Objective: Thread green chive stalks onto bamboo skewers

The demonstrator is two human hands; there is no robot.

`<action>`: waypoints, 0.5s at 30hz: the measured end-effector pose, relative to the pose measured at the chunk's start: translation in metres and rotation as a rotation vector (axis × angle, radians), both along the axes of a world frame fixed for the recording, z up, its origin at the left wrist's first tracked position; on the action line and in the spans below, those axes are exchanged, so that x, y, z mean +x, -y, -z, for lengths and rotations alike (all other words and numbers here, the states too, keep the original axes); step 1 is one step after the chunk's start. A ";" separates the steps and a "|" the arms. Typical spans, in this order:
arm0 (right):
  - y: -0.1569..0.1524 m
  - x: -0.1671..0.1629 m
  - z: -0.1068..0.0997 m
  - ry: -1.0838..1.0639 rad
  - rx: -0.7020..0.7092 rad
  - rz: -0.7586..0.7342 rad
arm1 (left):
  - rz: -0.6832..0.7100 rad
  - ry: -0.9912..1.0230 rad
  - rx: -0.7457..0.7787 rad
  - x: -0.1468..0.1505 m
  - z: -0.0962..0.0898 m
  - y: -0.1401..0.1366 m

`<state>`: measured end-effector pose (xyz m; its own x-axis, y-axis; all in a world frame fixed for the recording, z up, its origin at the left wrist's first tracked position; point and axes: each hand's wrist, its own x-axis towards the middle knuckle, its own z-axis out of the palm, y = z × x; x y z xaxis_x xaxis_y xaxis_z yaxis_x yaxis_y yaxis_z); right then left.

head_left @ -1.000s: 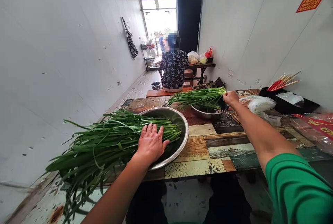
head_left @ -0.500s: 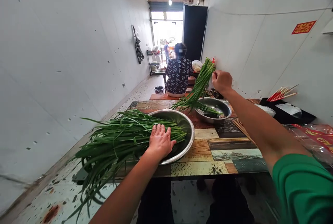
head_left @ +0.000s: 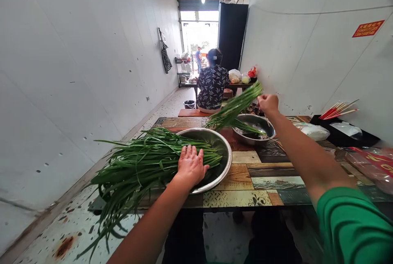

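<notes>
My left hand (head_left: 191,166) lies palm down on a large heap of garlic chives (head_left: 147,153). Its fingers are stretched out, pressing on the stems. The heap rests in a wide steel basin (head_left: 226,161), with long leaves hanging over the left side and the table's edge. Further off, my right hand (head_left: 269,104) is closed at the stem end of a smaller bunch of chives (head_left: 238,104), which slants down to the left, slightly blurred. Under it stands a second steel bowl (head_left: 270,129) with more chives lying across it.
The patchwork-patterned table (head_left: 227,198) carries thin sticks (head_left: 278,145) beside the far bowl. At the right stand a black tray (head_left: 344,129) with red-ended sticks (head_left: 334,110) and clear plastic packaging (head_left: 368,165). A person (head_left: 213,84) sits ahead, back turned.
My right hand has lowered and shifted slightly right, and its bunch of chives has swung from steep to more level. My left hand stays on the heap.
</notes>
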<state>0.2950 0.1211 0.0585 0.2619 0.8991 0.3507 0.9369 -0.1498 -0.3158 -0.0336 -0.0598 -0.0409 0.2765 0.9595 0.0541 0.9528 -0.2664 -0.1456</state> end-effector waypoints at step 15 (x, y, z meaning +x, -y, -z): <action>0.010 0.041 0.096 0.208 -0.461 -0.005 | -0.006 -0.035 -0.013 0.002 0.001 -0.002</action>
<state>0.3358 0.1113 -0.0371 0.2239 0.9738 -0.0392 0.9740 -0.2250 -0.0248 -0.0320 -0.0581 -0.0417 0.2724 0.9617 0.0316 0.9487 -0.2630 -0.1757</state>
